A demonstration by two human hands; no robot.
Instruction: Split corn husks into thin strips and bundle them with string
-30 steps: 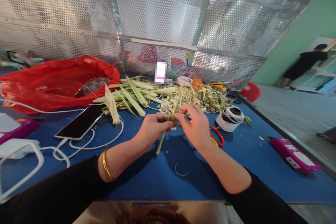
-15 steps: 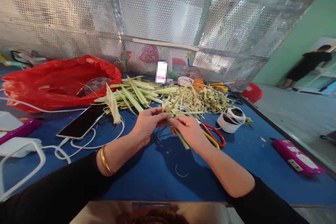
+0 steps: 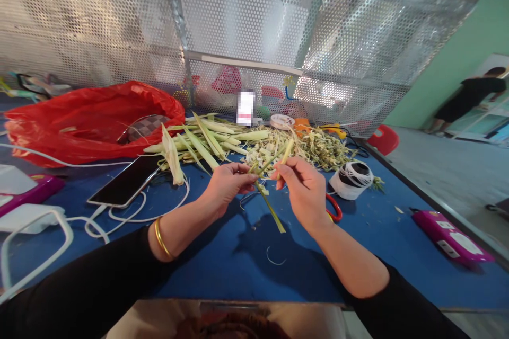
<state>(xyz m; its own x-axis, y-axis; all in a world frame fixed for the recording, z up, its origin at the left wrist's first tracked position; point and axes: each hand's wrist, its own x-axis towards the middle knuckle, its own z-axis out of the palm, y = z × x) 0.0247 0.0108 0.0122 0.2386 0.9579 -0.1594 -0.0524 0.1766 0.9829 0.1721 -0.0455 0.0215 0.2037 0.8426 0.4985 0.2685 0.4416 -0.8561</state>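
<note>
My left hand point(image 3: 227, 186) pinches a thin green plant stalk point(image 3: 271, 209) above the blue table point(image 3: 222, 265); the stalk's lower end slants down to the right. My right hand point(image 3: 304, 189) is closed on a pale green strip point(image 3: 285, 153) that stands up from its fingers, close beside the left hand. Behind both hands lie a bundle of green stalks point(image 3: 202, 143) and a heap of peeled shreds point(image 3: 314, 149).
A red plastic bag point(image 3: 79, 116) lies at the back left, a phone point(image 3: 125, 183) with white cables beside it. Red-handled scissors point(image 3: 333, 209) and a spool of white thread point(image 3: 352, 180) sit right of my hands. A pink case point(image 3: 449, 235) lies at right. A perforated metal screen point(image 3: 258, 37) walls the back.
The right hand has lifted and pulled a pale strip up away from the stalk. The stalk's lower end now points down to the right instead of down-left.
</note>
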